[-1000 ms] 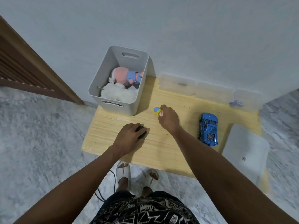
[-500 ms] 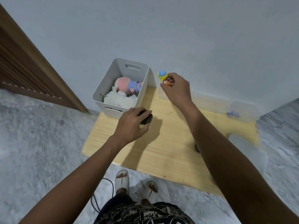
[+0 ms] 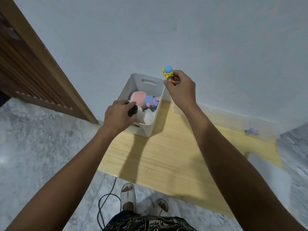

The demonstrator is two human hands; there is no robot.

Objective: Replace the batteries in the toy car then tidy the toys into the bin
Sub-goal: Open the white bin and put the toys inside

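Observation:
A grey bin (image 3: 160, 104) stands at the far left of the low wooden table (image 3: 166, 157), against the wall. Inside lie a pink and blue plush toy (image 3: 145, 100) and a white soft toy (image 3: 148, 117). My left hand (image 3: 120, 116) grips a small black object (image 3: 132, 110) over the bin's near left rim. My right hand (image 3: 180, 90) pinches a small yellow figure with a blue head (image 3: 167, 72) above the bin's far right corner. The toy car is out of sight behind my right arm.
A small blue item (image 3: 251, 131) lies at the table's back right by clear plastic boxes (image 3: 230, 120). A grey flat lid (image 3: 266, 177) sits at the right end. A wooden door frame (image 3: 50, 69) rises on the left. A black cable (image 3: 106, 202) runs by my sandalled feet.
Both hands rose from the table top and moved toward the bin, the left carrying the black object, the right carrying the figure. The view tilted up and the blue car went out of sight.

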